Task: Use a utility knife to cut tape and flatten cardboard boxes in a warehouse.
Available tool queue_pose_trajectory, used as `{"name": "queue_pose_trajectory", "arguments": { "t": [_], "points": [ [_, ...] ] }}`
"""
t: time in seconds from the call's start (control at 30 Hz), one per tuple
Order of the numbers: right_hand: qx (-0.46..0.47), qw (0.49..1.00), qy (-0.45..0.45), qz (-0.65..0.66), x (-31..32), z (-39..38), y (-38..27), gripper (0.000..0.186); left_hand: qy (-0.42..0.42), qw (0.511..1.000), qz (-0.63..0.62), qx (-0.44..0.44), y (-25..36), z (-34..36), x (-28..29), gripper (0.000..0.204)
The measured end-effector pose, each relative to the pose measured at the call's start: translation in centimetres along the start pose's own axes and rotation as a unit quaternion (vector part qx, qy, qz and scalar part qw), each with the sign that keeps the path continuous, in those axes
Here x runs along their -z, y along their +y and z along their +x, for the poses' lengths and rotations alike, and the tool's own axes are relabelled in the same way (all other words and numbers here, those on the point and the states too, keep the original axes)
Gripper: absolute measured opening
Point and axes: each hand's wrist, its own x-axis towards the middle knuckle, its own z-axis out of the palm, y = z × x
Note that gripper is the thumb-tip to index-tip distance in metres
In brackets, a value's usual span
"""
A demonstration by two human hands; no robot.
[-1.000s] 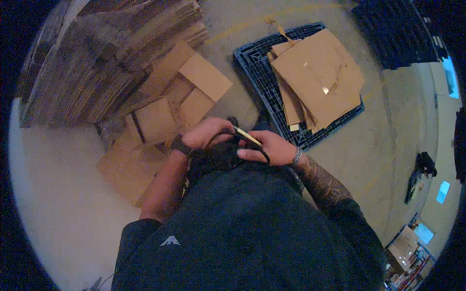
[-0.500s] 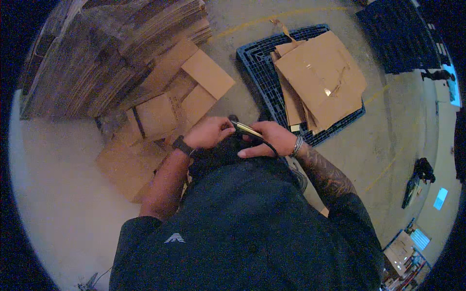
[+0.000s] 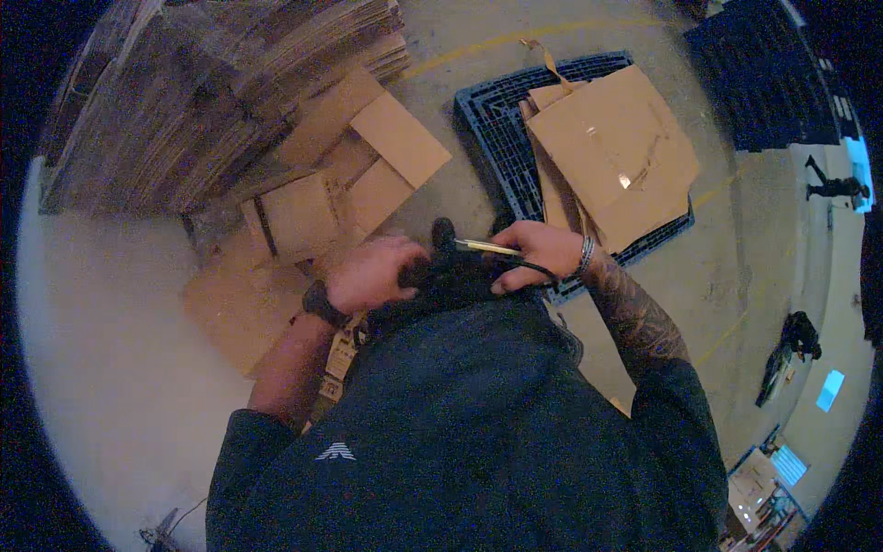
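Note:
In front of my waist, my right hand (image 3: pixel 544 250) is closed round a slim pale-yellow tool (image 3: pixel 489 247) with a thin tip pointing left. A black cord (image 3: pixel 533 266) curves beneath the tool along the same hand. My left hand (image 3: pixel 370 273), with a dark watch on its wrist, is a short way to the left and apart from the tool. Its fingers curl inward by my dark clothing; whatever they may grip is hidden. A dark shoe (image 3: pixel 443 230) shows on the floor just beyond the tool's tip.
Flattened cardboard boxes (image 3: pixel 589 147) lie on a blue plastic pallet (image 3: pixel 483 115) ahead to the right. Loose cardboard (image 3: pixel 299 216) lies ahead to the left, before a tall stack of flat cardboard (image 3: pixel 175 120). Two other people (image 3: pixel 802 336) (image 3: pixel 832 179) are far off right.
My left hand has left the tool's tip and drawn back to the left. My right hand has shifted slightly right with the tool, which now lies more level.

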Motion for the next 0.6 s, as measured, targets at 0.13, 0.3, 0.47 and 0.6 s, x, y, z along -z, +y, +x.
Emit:
{"name": "queue_pose_trajectory", "arguments": {
  "t": [0.13, 0.3, 0.47, 0.6],
  "points": [
    [-0.011, 1.0, -0.026, 0.005, 0.7, -0.1, -0.8, 0.052, -0.028, 0.995, 0.047, 0.079, 1.8, 0.5, 0.9, 0.032],
    [0.021, 0.999, 0.011, -0.028, -0.3, 0.8, -0.9, 0.051, 0.107, 0.993, -0.046, 0.01, 1.2, 0.5, 0.4, 0.016],
    [0.001, 0.994, -0.005, -0.113, -1.1, 1.9, -2.6, 0.051, 0.08, 0.992, -0.095, -0.004, -0.6, -0.2, -0.5, 0.016],
    [0.062, 0.993, -0.017, -0.099, -1.6, 2.3, -1.9, 0.048, 0.075, 0.979, -0.183, 0.043, 0.7, -1.4, 0.0, 0.016]
  ]
}}
